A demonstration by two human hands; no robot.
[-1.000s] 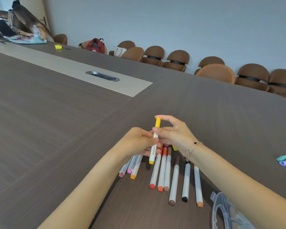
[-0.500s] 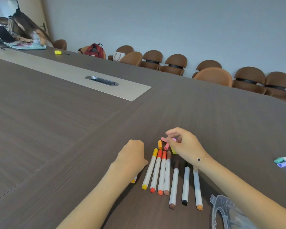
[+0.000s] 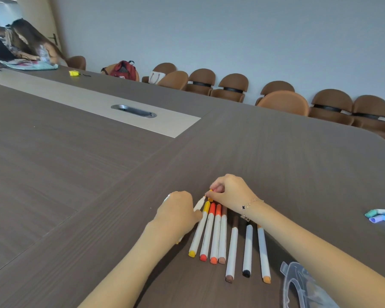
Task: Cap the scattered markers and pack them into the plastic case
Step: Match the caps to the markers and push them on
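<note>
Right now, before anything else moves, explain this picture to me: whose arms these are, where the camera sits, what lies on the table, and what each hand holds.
There is no machine here. The two bare arms belong to a person wearing a camera on the head, so the one view looks forward and down over their own hands.

On the dark wood-grain table lies a row of white-barrelled capped markers with yellow, red, orange, brown and black ends. The clear plastic case sits at the bottom right, and pastel markers lie at the right edge.

The left hand grips an uncapped white marker, its tip pointing away. The right hand, with a bracelet on its wrist, pinches a small orange cap just beyond that tip. The cap is not yet on.

Brown chairs line the far wall.
</note>
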